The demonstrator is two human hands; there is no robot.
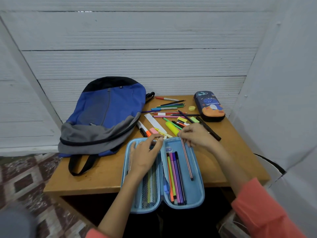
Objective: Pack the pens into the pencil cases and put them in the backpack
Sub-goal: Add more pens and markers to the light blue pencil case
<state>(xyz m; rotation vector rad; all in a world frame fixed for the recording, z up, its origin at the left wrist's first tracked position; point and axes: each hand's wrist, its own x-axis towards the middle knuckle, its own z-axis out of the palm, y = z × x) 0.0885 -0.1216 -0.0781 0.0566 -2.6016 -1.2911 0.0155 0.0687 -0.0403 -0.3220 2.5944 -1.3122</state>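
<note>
Now R grip (197,134) pinches striped pen (187,160) top, over open case (197,191).

left grip (145,152) and right grip (197,136) extended, fingers curled.

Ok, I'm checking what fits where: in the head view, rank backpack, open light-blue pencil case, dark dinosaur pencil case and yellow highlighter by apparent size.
1. backpack
2. open light-blue pencil case, spread flat and nearest the camera
3. dark dinosaur pencil case, shut and farther off; true sizes may match
4. yellow highlighter
</note>
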